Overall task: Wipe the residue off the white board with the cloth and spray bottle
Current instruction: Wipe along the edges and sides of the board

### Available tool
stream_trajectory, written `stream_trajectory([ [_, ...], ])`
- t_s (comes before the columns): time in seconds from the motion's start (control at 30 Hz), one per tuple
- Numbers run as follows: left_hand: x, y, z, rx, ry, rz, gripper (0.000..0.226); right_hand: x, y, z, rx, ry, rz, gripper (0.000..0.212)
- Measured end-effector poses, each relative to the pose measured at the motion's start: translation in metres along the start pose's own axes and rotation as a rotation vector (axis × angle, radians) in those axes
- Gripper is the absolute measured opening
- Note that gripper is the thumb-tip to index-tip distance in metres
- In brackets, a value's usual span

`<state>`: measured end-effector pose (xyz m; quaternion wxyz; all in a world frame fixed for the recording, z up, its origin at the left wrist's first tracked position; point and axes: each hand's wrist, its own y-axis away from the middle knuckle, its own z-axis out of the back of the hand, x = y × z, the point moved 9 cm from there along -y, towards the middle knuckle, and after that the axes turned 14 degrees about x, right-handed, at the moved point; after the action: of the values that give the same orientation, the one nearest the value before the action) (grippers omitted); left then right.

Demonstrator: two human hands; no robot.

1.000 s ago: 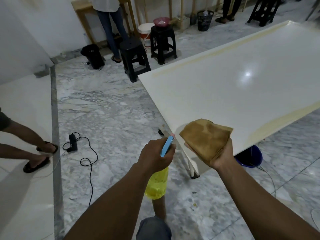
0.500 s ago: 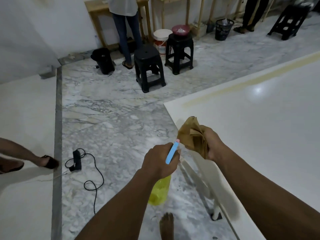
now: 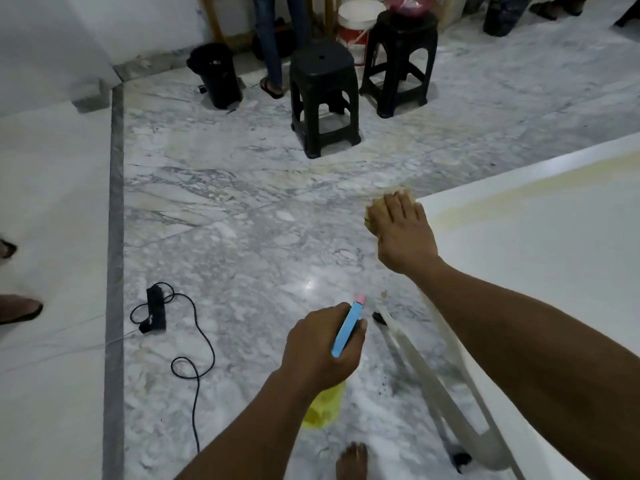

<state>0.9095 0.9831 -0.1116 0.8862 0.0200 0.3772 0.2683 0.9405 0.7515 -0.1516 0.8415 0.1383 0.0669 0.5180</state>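
Observation:
The white board (image 3: pixel 536 265) fills the right side, with a yellowish streak of residue (image 3: pixel 519 192) running along its far edge. My right hand (image 3: pixel 401 233) lies flat with straight fingers on the brown cloth (image 3: pixel 374 205), pressing it onto the board's near-left corner. Most of the cloth is hidden under the hand. Lower down, off the board, my left hand (image 3: pixel 318 348) grips the spray bottle (image 3: pixel 323 410). Its body is yellow and its blue head points toward the board.
Two black stools (image 3: pixel 323 98) (image 3: pixel 398 60), a black bin (image 3: pixel 216 76) and a white bucket (image 3: pixel 356 22) stand on the far marble floor by a person's legs (image 3: pixel 270 46). A power strip with its cord (image 3: pixel 154 313) lies left. The board's white leg (image 3: pixel 433 386) slants beside my foot (image 3: pixel 351 462).
My right hand has turned over from holding the cloth up and now presses it flat on the board's corner. The view has swung left and down. The left hand keeps the bottle.

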Motion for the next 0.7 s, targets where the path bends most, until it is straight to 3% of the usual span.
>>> stream_trajectory([
  [0.33, -0.026, 0.025, -0.051, 0.064, 0.041, 0.024, 0.026, -0.001, 0.084, -0.036, 0.037, 0.092, -0.018, 0.081],
  [0.7, -0.114, 0.158, -0.141, 0.065, 0.033, -0.045, 0.031, -0.021, 0.338, -0.107, -0.085, 0.02, 0.023, 0.078],
])
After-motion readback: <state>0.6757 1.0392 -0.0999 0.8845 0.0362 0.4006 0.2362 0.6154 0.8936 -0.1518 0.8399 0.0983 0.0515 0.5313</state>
